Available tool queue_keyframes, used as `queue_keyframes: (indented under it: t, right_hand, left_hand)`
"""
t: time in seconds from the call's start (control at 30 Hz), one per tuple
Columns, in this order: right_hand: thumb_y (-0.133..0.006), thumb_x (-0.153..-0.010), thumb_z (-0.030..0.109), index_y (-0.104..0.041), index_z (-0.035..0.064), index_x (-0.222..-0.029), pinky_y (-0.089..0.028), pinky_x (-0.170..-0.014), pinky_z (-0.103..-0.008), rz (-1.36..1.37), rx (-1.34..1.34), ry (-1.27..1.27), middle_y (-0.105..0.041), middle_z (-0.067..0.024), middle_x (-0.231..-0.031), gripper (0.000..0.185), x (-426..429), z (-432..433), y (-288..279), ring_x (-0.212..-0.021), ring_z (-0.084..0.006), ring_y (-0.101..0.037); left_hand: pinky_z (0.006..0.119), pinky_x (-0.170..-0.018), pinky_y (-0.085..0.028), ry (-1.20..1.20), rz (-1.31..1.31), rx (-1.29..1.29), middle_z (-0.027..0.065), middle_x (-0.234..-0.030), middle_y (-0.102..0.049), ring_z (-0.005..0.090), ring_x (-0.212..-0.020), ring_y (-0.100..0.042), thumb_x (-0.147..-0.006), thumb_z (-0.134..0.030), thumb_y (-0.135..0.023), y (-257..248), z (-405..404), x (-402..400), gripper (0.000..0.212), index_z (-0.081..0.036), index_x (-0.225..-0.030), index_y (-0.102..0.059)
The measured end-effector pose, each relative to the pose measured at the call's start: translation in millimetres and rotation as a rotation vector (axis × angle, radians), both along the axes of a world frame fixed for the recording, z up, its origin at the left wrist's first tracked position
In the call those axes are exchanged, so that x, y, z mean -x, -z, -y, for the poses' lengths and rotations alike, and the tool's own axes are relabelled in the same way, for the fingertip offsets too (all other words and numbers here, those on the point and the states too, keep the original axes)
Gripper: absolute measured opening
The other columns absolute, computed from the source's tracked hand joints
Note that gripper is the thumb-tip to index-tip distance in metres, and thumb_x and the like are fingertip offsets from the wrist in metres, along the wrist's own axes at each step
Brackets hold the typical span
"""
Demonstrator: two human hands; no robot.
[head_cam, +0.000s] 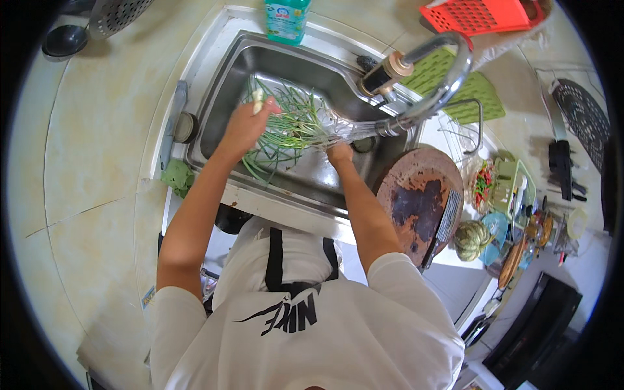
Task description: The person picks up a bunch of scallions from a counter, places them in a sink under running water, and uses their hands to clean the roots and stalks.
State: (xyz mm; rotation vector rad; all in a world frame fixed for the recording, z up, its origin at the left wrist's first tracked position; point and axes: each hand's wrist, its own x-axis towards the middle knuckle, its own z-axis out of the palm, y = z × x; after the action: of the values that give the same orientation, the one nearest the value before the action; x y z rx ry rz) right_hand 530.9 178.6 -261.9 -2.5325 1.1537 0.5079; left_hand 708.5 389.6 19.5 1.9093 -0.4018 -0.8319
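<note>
A bunch of scallions (292, 127) spreads across the stainless steel sink (312, 187), green leaves fanned to the left. My right hand (340, 153) grips the bunch near its root end, low under the water stream. My left hand (247, 126), above the leaves on the left side, pinches a pale stalk piece (257, 100); whether it is a scallion's white end I cannot tell. Water pours from the head of the curved chrome faucet (456, 73) onto the stalks beside my right hand. Splashing water partly hides the root ends and my right fingers.
A round wooden chopping board (390, 180) bearing a cleaver (447, 217) stands right of the sink. Behind the sink are a green detergent bottle (286, 24) and a red plastic basket (477, 17). A green pumpkin (470, 240) sits beyond the board. Crumpled green cloth (177, 177) lies at the left rim.
</note>
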Motion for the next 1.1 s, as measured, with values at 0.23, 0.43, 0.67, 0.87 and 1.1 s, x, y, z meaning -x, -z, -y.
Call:
queue_keyframes:
  t: [0.23, 0.43, 0.67, 0.87, 1.1]
  right_hand:
    - [-0.052, -0.085, 0.026, -0.060, 0.0096, -0.110, -0.048, -0.087, -0.0411, -0.165, 0.014, -0.224, -0.057, -0.0136, -0.119, 0.031, -45.3, -7.8, -11.4, -0.109, -0.0302, -0.056]
    - [-0.050, -0.084, 0.021, -0.057, 0.0113, -0.110, -0.049, -0.081, -0.0391, 0.360, 0.249, -0.229, -0.056, -0.0108, -0.114, 0.028, -37.4, -25.7, -47.8, -0.101, -0.0290, -0.058]
    - [-0.052, -0.085, 0.014, -0.063, 0.0081, -0.095, -0.044, -0.081, -0.0385, 0.771, 0.138, -0.377, -0.060, -0.0112, -0.100, 0.016, -43.2, -30.2, -149.9, -0.089, -0.0306, -0.056]
    - [-0.061, -0.086, 0.027, -0.062, 0.0007, -0.087, -0.042, -0.063, -0.0286, 0.843, -0.385, -0.152, -0.058, -0.0094, -0.069, 0.027, -41.7, -24.6, -219.5, -0.065, -0.0157, -0.052]
    - [-0.065, -0.083, 0.020, -0.059, 0.0020, -0.100, -0.044, -0.069, -0.0298, 1.149, -0.671, 0.151, -0.059, -0.0044, -0.084, 0.026, -36.4, -12.2, -236.4, -0.076, -0.0132, -0.054]
  left_hand:
    - [0.022, -0.043, -0.026, -0.162, -0.082, 0.012, -0.0054, -0.053, -0.038, 0.0033, -0.047, -0.033, -0.094, -0.041, -0.046, -33.5, -46.2, -6.6, 0.039, -0.008, -0.095, -0.065]
    - [0.022, -0.051, -0.030, -0.105, -0.004, 0.042, -0.0046, -0.058, -0.043, 0.0049, -0.055, -0.039, -0.093, -0.036, -0.050, 3.6, -53.6, -11.0, 0.033, -0.006, -0.096, -0.065]
    - [0.027, -0.060, -0.037, -0.081, 0.067, -0.061, 0.0020, -0.067, -0.054, 0.0108, -0.064, -0.047, -0.089, -0.028, -0.056, 44.7, -27.3, -15.4, 0.027, -0.004, -0.093, -0.067]
    - [0.031, -0.058, -0.041, 0.050, -0.046, 0.099, 0.0042, -0.072, -0.062, 0.0131, -0.064, -0.052, -0.086, -0.024, -0.057, 60.7, 6.1, -1.5, 0.023, -0.004, -0.095, -0.066]
    - [0.018, -0.049, -0.031, 0.279, -0.397, 0.221, -0.0002, -0.079, -0.062, 0.0045, -0.054, -0.039, -0.088, -0.019, -0.055, 38.2, 21.9, 5.6, 0.018, -0.004, -0.095, -0.061]
